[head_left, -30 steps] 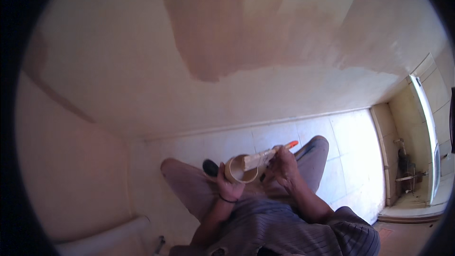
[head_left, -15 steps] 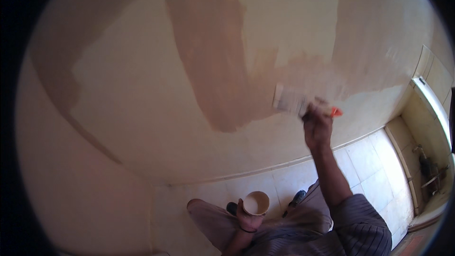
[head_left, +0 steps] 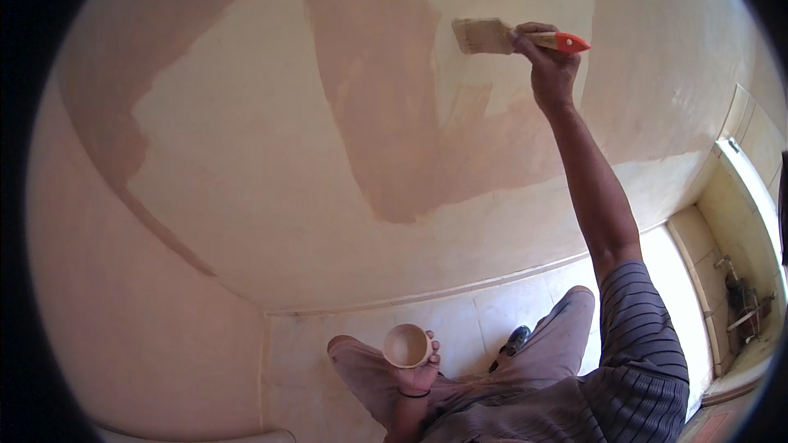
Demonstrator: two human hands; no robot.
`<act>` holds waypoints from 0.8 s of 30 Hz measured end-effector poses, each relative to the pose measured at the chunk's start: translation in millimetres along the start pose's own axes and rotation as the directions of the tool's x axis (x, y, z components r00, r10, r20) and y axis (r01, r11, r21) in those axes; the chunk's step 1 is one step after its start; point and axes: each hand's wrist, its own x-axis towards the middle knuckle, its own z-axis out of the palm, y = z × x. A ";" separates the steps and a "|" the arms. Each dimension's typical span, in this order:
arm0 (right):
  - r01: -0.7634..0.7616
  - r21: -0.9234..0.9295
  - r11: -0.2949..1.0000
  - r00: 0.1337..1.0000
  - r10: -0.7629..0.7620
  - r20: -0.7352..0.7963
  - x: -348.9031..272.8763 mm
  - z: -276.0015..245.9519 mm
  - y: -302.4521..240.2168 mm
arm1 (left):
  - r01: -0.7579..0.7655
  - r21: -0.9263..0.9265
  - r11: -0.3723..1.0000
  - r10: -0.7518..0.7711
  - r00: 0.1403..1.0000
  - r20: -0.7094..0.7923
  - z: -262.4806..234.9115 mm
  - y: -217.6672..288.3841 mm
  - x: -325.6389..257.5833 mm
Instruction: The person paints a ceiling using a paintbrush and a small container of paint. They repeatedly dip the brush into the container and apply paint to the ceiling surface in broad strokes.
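1. Brush, flat and pale-bristled with a red-ended wooden handle [head_left: 492, 36], lay right of the vertical brown paint band [head_left: 377, 90].
2. Right hand [head_left: 548, 63], right of the band, was closed around the handle.
3. Left hand [head_left: 420, 377], below the band, had fingers curled around a round beige cup [head_left: 406, 347].

The right hand [head_left: 552, 66] covers part of the brush [head_left: 483, 36]; I cannot tell remotely whether its tip touches the wall [head_left: 238, 156]. Cup [head_left: 405, 346] hides some of the left hand [head_left: 420, 376]. Left forearm [head_left: 408, 420] runs off the lower edge. Dark object [head_left: 741, 295], right: too small for me to identify.
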 end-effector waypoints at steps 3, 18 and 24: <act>0.151 -0.155 0.976 0.988 -0.153 -0.004 -4.9 -2.6 -0.7 | -0.064 0.081 0.995 0.063 0.998 0.014 5.7 23.2 -9.8; 0.566 -0.348 0.748 0.781 -0.350 0.517 -17.6 16.6 -8.7 | -0.138 0.229 0.963 0.148 0.989 -0.024 -12.3 113.1 -27.9; 0.930 -0.342 0.133 0.366 -0.382 0.848 -30.3 19.5 -8.3 | -0.124 0.211 0.970 0.127 0.992 -0.001 -25.6 107.9 -11.8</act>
